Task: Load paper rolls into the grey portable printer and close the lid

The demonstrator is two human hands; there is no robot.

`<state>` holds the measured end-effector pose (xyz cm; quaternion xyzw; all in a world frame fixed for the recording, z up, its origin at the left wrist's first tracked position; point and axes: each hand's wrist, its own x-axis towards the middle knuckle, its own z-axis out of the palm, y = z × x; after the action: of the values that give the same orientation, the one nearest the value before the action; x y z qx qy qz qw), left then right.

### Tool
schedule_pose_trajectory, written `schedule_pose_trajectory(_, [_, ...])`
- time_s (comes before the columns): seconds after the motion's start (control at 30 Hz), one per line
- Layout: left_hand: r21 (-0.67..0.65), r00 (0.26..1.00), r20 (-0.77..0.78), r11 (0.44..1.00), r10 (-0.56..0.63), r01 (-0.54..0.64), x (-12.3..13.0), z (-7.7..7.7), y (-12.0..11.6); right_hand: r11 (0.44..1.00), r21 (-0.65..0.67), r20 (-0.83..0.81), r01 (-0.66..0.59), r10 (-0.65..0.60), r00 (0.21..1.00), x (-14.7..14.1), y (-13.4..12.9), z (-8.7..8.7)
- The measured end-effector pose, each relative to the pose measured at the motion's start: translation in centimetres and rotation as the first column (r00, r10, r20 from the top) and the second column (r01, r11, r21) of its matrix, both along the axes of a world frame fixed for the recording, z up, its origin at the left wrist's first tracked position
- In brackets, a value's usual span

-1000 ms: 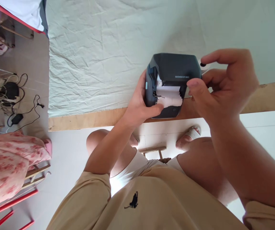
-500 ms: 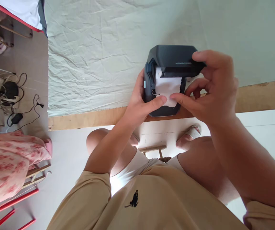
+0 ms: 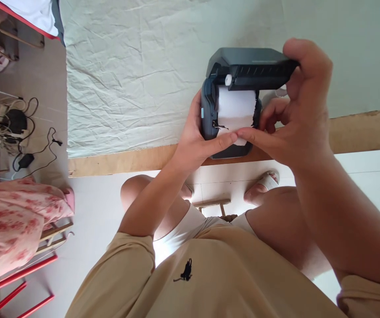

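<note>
A dark grey label printer (image 3: 231,152) stands at the table's near edge with its lid (image 3: 249,57) raised. White roll paper (image 3: 236,106) lies inside it, its free end pulled toward me over the front. My left hand (image 3: 203,137) wraps round the printer's left side, its thumb pressing on the paper. With the index finger under the lid's right corner, my right hand (image 3: 295,101) holds the lid up, while its thumb presses the paper beside my left thumb. The right hand's other fingers are curled at the printer's right side, partly hidden.
A pale green cloth (image 3: 126,79) covers the table, leaving a wooden edge (image 3: 120,165) bare. Tangled cables (image 3: 14,128) and a black adapter (image 3: 26,161) lie on the floor at left. A pink floral cloth (image 3: 14,216) and red bars (image 3: 20,276) are nearer me.
The lid has swung further up and back with my right hand, showing more of the paper and the roller on its underside. Both thumbs stay on the paper, now closer together.
</note>
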<state>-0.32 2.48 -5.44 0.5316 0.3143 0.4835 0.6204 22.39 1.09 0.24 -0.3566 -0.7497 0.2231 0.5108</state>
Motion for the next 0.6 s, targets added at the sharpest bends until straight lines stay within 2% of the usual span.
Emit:
schedule_pose_trajectory(0.1, [-0.029,1.000,-0.006,1.000,0.010,-0.010,0.2,0.0,0.1,1.000,0.019,-0.023,0.016,-0.015,1.000,-0.1,0.1,-0.3])
schedule_pose_trajectory(0.23, [0.058,0.998,0.058,0.998,-0.040,0.037,0.1,-0.2,0.0,0.999,-0.014,-0.028,0.052,-0.053,0.998,-0.2,0.5,-0.5])
schedule_pose_trajectory(0.37, [0.099,0.997,0.074,0.995,-0.035,0.028,0.0,-0.3,-0.2,0.992,-0.018,0.019,0.121,-0.121,0.992,-0.2,0.5,-0.8])
schedule_pose_trajectory(0.5, [0.022,0.999,0.010,0.999,-0.041,0.041,-0.2,-0.8,0.1,0.997,-0.042,0.036,0.065,-0.064,0.997,-0.4,0.2,-1.4])
schedule_pose_trajectory(0.6, [0.012,1.000,0.012,1.000,0.011,-0.011,-0.1,-0.3,-0.1,0.995,-0.086,0.015,0.046,-0.045,0.999,-0.5,0.0,-1.6])
